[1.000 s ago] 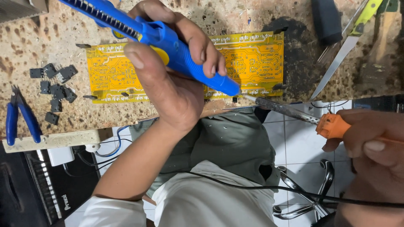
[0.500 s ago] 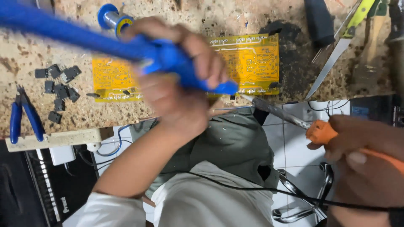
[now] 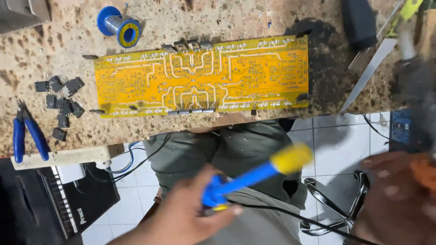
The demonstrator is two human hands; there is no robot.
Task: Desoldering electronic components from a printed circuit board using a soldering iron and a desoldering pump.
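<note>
Two hands are showing at the near edge. Left hand [image 3: 186, 218] is gripping a blue tool with a yellow end [image 3: 254, 174], holding it over the lap, well apart from the worktop [image 3: 227, 18]. Right hand [image 3: 399, 199] is blurring at near right around something orange [image 3: 424, 170]; cannot tell its grip. Yellow circuit board [image 3: 202, 79] is lying flat mid-worktop, untouched. Blue solder spool [image 3: 119, 26] is sitting far left of it; small black components [image 3: 61, 102] and blue-handled pliers [image 3: 27, 136] are lying at left.
</note>
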